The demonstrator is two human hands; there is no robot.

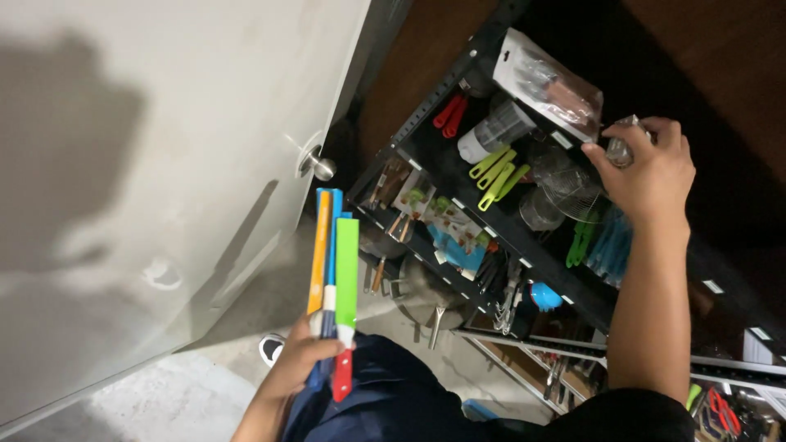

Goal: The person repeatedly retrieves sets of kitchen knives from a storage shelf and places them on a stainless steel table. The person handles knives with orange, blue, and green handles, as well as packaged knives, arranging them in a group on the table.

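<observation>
Left hand: our left hand (299, 360) sits nearest to us, low in the view over a dark blue trouser leg (393, 393), fingers (323, 350) clamped on a bundle of long flat utensils (332, 254).
Bundle: we see an orange blade, a blue one and a green one side by side, with a red handle end (342, 378) poking out below the fist.
Long axis: the bundle runs nearly straight up the view, blades pointing away from us toward the shelf, handles toward our body.
Door: just left of the blades stands a pale door (164, 164) with a round metal knob (321, 167), apart from the bundle.
Shelf rack: a black metal rack (491, 221) lies beyond the blades, holding lime-green handled tools (495, 173), red handled tools (450, 110), wire strainers (573, 192) and carded packets (434, 217).
Right hand: our right hand (647, 168) reaches farthest, arm stretched to the top tier, fingers (602, 160) closed around a small clear shiny thing (621, 147); what it is we cannot tell.
Packet: a clear bagged item (550, 82) lies just left of the right hand, near but not visibly touching.
Which is nearer: the right hand is at the rack; the left hand and bundle hang well short of it, the blade tips near its lower left corner.
</observation>
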